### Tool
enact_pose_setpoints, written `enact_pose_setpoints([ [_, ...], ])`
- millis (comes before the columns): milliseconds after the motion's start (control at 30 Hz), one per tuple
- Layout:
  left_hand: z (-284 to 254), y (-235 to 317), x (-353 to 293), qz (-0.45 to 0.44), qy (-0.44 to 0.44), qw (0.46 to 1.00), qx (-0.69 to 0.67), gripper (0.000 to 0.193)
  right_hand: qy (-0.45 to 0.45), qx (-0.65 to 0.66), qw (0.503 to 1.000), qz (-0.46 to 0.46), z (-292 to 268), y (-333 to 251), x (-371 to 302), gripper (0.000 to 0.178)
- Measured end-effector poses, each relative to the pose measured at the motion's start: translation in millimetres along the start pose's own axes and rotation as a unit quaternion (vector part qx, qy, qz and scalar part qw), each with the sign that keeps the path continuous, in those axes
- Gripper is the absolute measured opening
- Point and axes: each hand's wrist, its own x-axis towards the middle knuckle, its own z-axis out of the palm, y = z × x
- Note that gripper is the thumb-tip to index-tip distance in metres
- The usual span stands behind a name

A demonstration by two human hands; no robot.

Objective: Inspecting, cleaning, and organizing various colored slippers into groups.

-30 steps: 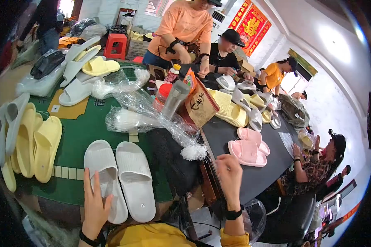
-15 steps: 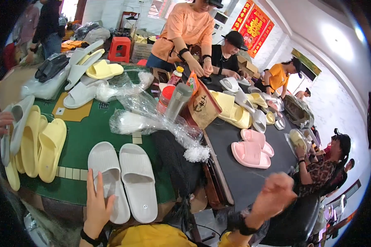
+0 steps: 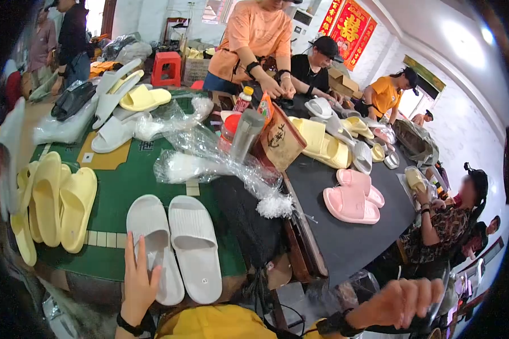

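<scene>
Lower left: left hand [image 3: 140, 277], fingers spread, against grey slipper [image 3: 147, 216] | lower right: right hand [image 3: 400, 303], loosely half-curled, seemingly empty | steady lightly (pressing hard likely skews it)

Slippers [image 3: 195, 254] in grey, yellow and pink are spread across a green-topped table [image 3: 114, 195] and a dark table [image 3: 353, 248] in a workshop, where workers [image 3: 260, 34] are gathered beside cartons [image 3: 342, 83].

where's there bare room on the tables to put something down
Bare: green mat between the left-hand yellow slippers and near grey pair; dark tabletop just nearer than the pink slippers. Crowded: the middle, with plastic-wrapped bundles, red-lidded jar and grey flask.
</scene>
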Motion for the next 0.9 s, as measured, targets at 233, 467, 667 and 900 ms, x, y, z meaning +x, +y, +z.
enact_pose_setpoints([
  [233,-6.7,7.9,-5.4,0.022,0.053,0.992,0.114,0.064,-0.006,0.369,0.928,0.044,18.4,-8.7,-6.7,0.018],
  [467,-34.8,80.9,-11.3,0.079,-0.1,0.954,-0.271,0.033,0.0,0.308,0.929,0.203,74.1,35.1,-44.0,0.022],
  [667,-26.5,106.7,-20.6,0.153,-0.295,0.825,-0.457,0.033,0.017,0.355,0.897,0.264,63.5,11.9,-46.8,0.015],
  [900,-56.2,71.7,-21.7,0.271,-0.011,0.958,-0.098,0.017,0.165,0.302,0.93,0.129,44.8,28.7,-12.2,0.011],
])
